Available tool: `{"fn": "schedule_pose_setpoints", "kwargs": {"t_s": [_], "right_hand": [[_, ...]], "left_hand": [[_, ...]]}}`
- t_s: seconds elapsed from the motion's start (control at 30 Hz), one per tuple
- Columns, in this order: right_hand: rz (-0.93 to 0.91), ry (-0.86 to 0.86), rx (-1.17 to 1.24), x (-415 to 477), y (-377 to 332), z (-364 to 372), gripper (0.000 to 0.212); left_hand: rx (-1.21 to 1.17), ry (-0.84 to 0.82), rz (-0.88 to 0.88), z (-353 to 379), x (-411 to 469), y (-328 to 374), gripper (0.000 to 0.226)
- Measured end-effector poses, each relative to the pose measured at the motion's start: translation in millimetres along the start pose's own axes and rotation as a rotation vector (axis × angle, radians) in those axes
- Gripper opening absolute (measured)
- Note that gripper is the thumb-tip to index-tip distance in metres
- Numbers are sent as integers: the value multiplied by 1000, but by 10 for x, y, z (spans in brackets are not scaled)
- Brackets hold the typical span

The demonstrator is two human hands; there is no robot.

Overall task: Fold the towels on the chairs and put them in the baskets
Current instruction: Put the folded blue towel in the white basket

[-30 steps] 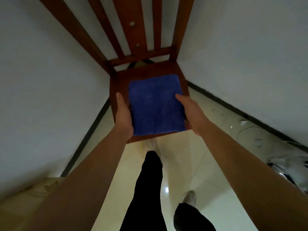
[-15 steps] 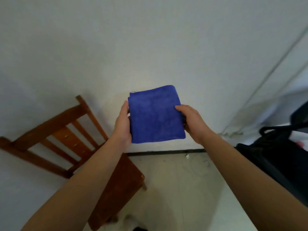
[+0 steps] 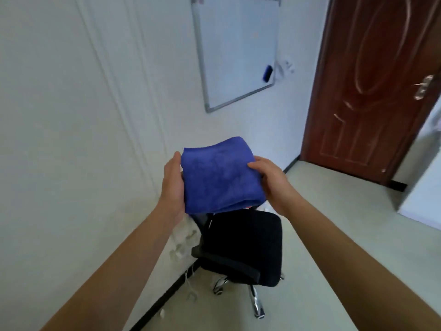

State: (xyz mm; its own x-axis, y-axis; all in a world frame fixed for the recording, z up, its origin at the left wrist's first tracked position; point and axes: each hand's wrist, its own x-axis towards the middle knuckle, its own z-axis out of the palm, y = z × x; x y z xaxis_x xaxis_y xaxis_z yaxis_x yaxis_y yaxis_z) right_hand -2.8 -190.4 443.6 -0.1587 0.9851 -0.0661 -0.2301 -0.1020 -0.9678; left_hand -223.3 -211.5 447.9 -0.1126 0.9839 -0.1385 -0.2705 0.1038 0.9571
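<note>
From the head view, the folded blue towel (image 3: 216, 175) sits at picture centre, held in the air between both hands: the left hand (image 3: 173, 185) at its nine o'clock edge, the right hand (image 3: 270, 181) at three o'clock, fingers grasping its sides. A black office chair (image 3: 241, 249) stands below at six o'clock. No basket is visible. Held only by its edges, the layers could sag open or slip if either grip loosens during carrying.
</note>
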Motion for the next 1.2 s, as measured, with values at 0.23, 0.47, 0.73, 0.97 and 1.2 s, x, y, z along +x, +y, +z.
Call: {"fn": "schedule_pose_setpoints", "kwargs": {"t_s": [0.23, 0.47, 0.73, 0.97, 1.2], "right_hand": [[-130, 336, -142, 262, -289, -2066, 51], [-185, 656, -232, 693, -1107, -4100, 47], [-194, 974, -218, 624, -1785, -6086, 41], [-242, 1075, -163, 1099, -1978, -7844, 41], [-219, 974, -172, 1976, -2561, -9659, 39]], "left_hand": [[21, -302, -48, 2148, 1166, -734, 57], [51, -546, 91, 4599, 2098, -1223, 37], [112, -856, -9, 7179, 2607, -1614, 24], [211, -885, 75, 8980, 3171, -2172, 33], [219, -818, 116, 10623, 4039, -2326, 33]]}}
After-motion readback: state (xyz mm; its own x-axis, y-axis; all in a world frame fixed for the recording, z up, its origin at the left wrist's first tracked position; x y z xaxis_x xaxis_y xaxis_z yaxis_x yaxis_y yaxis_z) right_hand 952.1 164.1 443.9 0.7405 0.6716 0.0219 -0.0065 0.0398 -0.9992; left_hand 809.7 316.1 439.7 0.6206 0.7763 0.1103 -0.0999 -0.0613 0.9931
